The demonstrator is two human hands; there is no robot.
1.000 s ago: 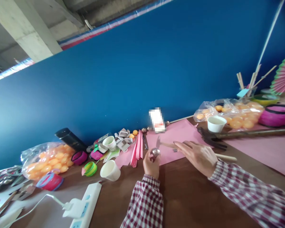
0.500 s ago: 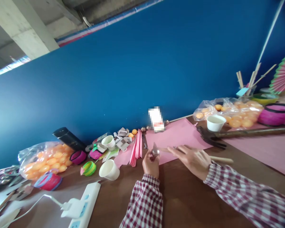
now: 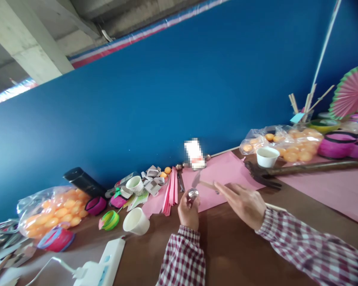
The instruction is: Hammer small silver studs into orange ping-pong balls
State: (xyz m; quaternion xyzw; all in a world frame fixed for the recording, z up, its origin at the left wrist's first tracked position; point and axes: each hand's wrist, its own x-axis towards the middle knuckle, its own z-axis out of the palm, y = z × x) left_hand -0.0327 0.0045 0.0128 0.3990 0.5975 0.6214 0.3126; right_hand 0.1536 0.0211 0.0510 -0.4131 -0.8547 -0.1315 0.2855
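My left hand (image 3: pixel 187 212) is closed around a small shiny metal ball (image 3: pixel 193 193), holding it up between the fingertips above the table. Closed on the wooden handle of a small hammer (image 3: pixel 207 184), my right hand (image 3: pixel 244 202) points that hammer toward the left. The blurred head sits just above and behind the ball, with a gap between them. The handle's far end shows past my right wrist. Pink paper (image 3: pixel 226 174) lies flat beyond both hands.
A claw hammer (image 3: pixel 264 174) rests at the right near a white paper cup (image 3: pixel 267 157) and a bag of orange balls (image 3: pixel 295 147). Left are folded pink strips (image 3: pixel 170 190), another white cup (image 3: pixel 136 221), a power strip (image 3: pixel 111 258) and a second bag of orange balls (image 3: pixel 59 210).
The small hammer's head has lifted off the metal ball and now sits apart from it. Both hands keep their hold, and the camera view has shifted slightly.
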